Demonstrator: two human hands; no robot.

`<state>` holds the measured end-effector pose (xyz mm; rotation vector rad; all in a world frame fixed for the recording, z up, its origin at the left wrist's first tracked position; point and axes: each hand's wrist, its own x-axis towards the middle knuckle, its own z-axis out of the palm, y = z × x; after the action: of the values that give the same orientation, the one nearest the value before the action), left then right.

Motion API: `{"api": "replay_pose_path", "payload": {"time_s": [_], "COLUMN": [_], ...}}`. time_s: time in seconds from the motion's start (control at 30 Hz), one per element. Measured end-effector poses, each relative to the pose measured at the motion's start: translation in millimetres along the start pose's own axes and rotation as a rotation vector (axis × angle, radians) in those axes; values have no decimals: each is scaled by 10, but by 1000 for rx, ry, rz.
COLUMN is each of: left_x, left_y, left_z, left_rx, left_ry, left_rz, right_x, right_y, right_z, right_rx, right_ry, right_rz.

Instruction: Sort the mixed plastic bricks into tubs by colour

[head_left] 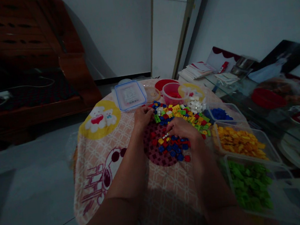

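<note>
Toy building bricks in mixed colours lie heaped on the cloth-covered bench. Behind it rise a pale wall and a tall white floor-standing air conditioner, its dark display beside marks too small to read. A carved wooden settee stands at the left, a white cable on its seat; a glass-topped bench at the right bears papers and a red bowl. The peach cloth has a pale lattice pattern, yellow rounds with white bears and a dark pink checked round under the smaller spread of bricks. Clear rectangular containers line the right side: the nearest holds green bricks, the middle one yellow bricks, the farthest and smallest blue bricks. At the far side, a blue-rimmed clear lid shows printing too small to read. Near a red lid stands a round pinkish tub with red pieces inside; white bricks are gathered nearby. The left grip is at the heap's left edge, and whether it pinches a brick cannot be told. The right grip has its fingers drawn together beside a small white piece; whether it is held is unclear.
</note>
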<state>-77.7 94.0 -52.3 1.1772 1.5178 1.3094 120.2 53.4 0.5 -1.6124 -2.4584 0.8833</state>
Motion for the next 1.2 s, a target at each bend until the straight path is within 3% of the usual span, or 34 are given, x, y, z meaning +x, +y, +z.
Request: {"api": "replay_pose_path", "payload": {"time_s": [0.13,0.3,0.43,0.63,0.77,1.2], "left_x": [-18,-21,-26,-25,-7,17], "left_y": [34,50,49,32,12,-34], "left_z": [-6,-8,-3,-4,-7,5], "left_rx": [-1,6,-12,-5,-1,5], "left_ry": [2,-9,-7,-8,-12,-13], "left_rz": [-19,-11,-9,10,22,18], "right_x": [28,45,48,70,83,53], "right_y": [-189,-320,-272,-122,-71,20], "right_z": [67,136,109,47,19,-56], "right_rx": [-342,-441,-293,188,418,543], "right_ry": [2,-19,53,312,381,452], "right_rz": [14,59,0,-159,-248,-210]}}
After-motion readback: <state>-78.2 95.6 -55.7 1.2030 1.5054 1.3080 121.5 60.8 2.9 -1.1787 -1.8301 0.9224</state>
